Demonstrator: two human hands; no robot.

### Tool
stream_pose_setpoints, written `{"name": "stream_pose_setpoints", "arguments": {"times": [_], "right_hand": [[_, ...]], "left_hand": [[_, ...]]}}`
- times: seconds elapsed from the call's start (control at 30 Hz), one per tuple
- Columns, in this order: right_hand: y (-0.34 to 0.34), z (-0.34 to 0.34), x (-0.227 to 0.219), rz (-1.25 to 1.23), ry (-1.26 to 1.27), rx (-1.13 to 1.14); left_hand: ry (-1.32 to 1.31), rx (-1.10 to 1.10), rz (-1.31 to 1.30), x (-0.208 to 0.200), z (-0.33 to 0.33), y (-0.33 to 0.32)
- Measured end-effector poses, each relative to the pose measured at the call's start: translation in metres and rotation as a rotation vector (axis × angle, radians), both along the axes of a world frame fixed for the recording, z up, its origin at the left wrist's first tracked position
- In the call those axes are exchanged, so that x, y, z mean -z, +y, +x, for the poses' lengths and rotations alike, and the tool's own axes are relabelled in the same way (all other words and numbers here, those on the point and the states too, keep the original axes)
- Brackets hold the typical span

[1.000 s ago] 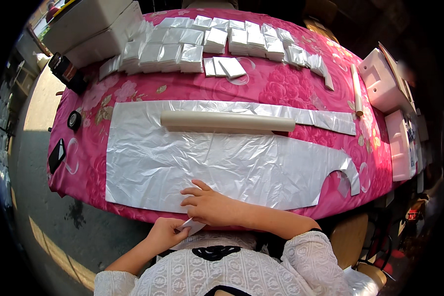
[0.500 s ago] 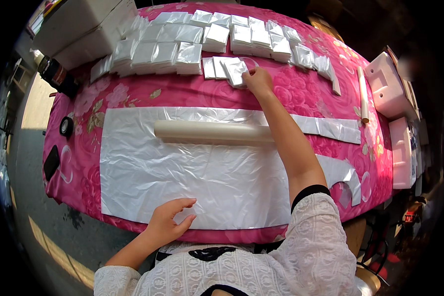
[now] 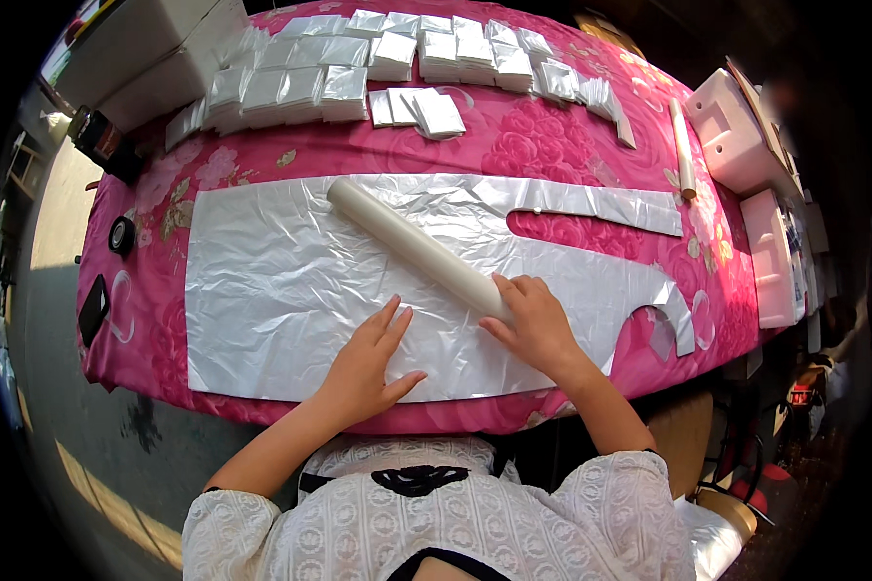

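Spread across the tablecloth is a thin white plastic sheet (image 3: pixel 262 290), creased, with a slot and a curved cut-out at its right end. A pale smooth tube (image 3: pixel 412 242) lies slanted over it, far end to the left. My right hand (image 3: pixel 533 324) grips the near right end of this tube, thumb on the near side. My left hand (image 3: pixel 368 363) rests at the sheet's near edge, fingers spread, holding nothing. Beyond the sheet, a few folded white plastic packets (image 3: pixel 441 114) lie overlapping in a short row.
Stacks of folded white packets (image 3: pixel 281 92) line the far side. A white foam box (image 3: pixel 155 68) and dark jar (image 3: pixel 107 143) stand far left. Black tape (image 3: pixel 121 234) and a phone (image 3: pixel 94 310) lie at the left edge. Another thin tube (image 3: pixel 683 150) and foam boxes (image 3: pixel 741 126) are at right.
My right hand has left the folded packets and come back to grip the tube. The tube has turned from level to slanted. My left hand has shifted slightly right and forward over the sheet.
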State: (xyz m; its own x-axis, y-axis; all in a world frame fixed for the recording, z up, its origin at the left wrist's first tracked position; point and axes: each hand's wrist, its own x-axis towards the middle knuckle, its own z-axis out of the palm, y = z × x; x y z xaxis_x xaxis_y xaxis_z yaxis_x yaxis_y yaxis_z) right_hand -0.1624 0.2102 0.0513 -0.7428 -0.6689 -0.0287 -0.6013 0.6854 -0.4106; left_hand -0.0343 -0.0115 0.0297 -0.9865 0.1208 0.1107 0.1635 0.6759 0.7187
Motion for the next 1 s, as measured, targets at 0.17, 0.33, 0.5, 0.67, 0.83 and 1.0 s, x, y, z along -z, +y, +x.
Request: {"name": "stream_pose_setpoints", "arguments": {"times": [0.17, 0.33, 0.5, 0.67, 0.83, 1.0], "right_hand": [[0.026, 0.042, 0.025, -0.146, -0.087, -0.211], [0.100, -0.014, 0.049, 0.030, 0.226, 0.048], [0.232, -0.076, 0.067, -0.043, 0.325, 0.518], [0.248, -0.073, 0.061, -0.154, 0.624, 0.602], [0.165, -0.029, 0.012, -0.307, 0.595, 0.519], [0.047, 0.053, -0.024, -0.676, -0.372, 0.294]], "left_hand": [[0.120, 0.053, -0.107, 0.021, -0.019, 0.040], [0.182, 0.121, -0.217, 0.016, -0.032, 0.063], [0.123, 0.172, -0.243, 0.011, -0.042, 0.082], [0.124, 0.205, -0.266, 0.010, -0.044, 0.091], [0.204, 0.175, -0.138, 0.007, -0.046, 0.091], [-0.367, 0.037, 0.847, -0.013, -0.030, 0.085]]}}
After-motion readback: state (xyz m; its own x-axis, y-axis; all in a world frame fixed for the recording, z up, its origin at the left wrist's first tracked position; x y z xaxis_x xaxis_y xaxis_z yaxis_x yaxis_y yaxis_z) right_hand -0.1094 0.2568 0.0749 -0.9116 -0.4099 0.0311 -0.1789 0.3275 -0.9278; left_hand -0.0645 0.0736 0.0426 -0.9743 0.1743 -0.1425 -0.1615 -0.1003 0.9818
